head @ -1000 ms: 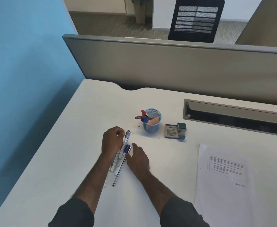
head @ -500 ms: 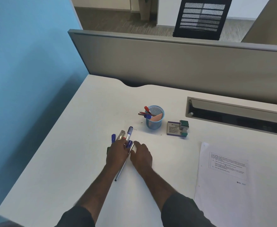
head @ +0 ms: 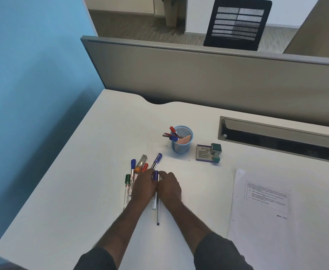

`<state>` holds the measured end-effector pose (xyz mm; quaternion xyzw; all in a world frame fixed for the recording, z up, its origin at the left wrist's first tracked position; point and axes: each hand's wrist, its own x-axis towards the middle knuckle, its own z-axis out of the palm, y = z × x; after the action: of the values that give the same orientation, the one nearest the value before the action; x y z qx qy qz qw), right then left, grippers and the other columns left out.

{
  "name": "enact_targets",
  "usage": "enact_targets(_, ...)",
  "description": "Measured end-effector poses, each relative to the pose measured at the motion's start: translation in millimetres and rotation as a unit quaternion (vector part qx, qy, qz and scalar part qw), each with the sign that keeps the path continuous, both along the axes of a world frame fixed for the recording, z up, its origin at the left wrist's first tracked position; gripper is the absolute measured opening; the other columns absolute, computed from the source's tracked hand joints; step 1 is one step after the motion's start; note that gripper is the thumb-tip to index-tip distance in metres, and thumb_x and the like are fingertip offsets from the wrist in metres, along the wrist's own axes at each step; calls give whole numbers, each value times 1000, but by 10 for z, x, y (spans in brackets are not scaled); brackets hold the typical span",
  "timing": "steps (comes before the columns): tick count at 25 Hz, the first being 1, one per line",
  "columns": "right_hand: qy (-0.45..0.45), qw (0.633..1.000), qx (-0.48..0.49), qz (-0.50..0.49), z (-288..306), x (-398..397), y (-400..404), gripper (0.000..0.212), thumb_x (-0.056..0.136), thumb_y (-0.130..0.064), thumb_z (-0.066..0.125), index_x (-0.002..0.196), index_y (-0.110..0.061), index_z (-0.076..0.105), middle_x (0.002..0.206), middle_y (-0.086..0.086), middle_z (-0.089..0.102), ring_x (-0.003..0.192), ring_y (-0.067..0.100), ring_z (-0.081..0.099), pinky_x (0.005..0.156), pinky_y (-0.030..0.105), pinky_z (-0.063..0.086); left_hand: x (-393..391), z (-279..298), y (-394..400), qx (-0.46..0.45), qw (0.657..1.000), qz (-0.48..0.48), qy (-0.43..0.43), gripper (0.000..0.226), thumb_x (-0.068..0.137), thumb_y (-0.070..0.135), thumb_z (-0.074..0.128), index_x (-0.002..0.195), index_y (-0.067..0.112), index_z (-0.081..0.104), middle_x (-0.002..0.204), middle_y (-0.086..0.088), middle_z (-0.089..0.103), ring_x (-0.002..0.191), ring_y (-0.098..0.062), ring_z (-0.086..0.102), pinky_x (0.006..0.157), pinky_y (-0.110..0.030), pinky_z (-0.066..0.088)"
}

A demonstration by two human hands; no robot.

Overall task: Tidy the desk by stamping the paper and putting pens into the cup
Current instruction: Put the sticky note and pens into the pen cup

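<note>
Pens (head: 138, 172) lie in a loose bunch on the white surface (head: 93, 172), just in front and to the left of the blue mesh cup (head: 181, 141), which stands upright with a few pens and a pink card in it. Both hands rest on the near end of that bunch, side by side and touching. The left hand (head: 143, 189) lies palm down over several pens, fingers curled; whether it grips any cannot be told. The right hand (head: 169, 187) is curled beside it, thumb and fingers pinched at a purple-capped pen (head: 155, 175) between the two hands. A thin dark pen (head: 158, 215) sticks out toward the person from under the hands. Just right of the cup sit an ink pad box (head: 204, 152) and a green stamp (head: 216, 152) touching it. Farther right of the cup, nearer the person, lies a printed sheet of paper (head: 266, 211).
</note>
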<state>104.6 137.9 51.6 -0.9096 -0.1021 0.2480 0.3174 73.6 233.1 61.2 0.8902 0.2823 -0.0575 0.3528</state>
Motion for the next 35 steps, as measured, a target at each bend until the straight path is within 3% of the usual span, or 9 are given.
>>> enact_targets(5,7,999,-20,43,17,-7,-97,22,89,-22,53,110,-17,55,107,8,49,94,28,60,74,33,48,13,47,-26,11,998,-33,47,40,81,9,66,120,15,62,88,-5,69,84,-24,67,77,-36,55)
enact_targets(12,-33,997,-59,41,39,-121,-127,20,94,-17,50,114,-12,51,114,10,51,97,30,58,69,32,36,-22,137,-38,32,996,-46,63,42,78,11,69,117,20,57,91,1,62,85,-23,64,75,-33,55)
enact_targets(18,-55,993,-96,32,66,-117,-110,22,95,-10,44,113,-7,56,116,11,59,104,28,59,81,32,44,-22,278,16,32,999,-12,36,39,77,20,70,109,31,51,95,6,59,85,-19,61,68,-27,47)
enact_targets(24,-42,997,-50,-39,188,31,-297,18,84,-17,51,98,-9,58,100,8,65,94,28,62,75,33,47,124,504,12,-6,997,57,-57,46,79,15,76,106,31,43,92,5,59,74,-14,60,63,-29,52)
enact_targets(28,-48,991,41,-117,536,272,-490,31,83,-19,60,113,-15,56,91,2,71,82,20,65,68,27,48,211,670,-33,-37,989,73,-126,39,85,15,74,106,28,43,86,5,59,76,-20,65,71,-39,57)
enact_targets(32,-132,975,121,-134,934,524,-654,63,86,-16,61,142,-33,38,87,-10,65,76,10,62,65,25,51,275,861,-74,-42,973,78,-215,24,93,17,65,109,23,49,87,11,64,74,0,66,67,-28,53)
enact_targets(35,-219,948,175,-149,1235,745,-768,64,89,-14,58,144,-36,37,89,-10,63,72,12,63,62,27,51,342,1020,-120,-50,957,82,-272,19,94,17,64,106,23,50,89,17,65,80,4,65,64,-18,51)
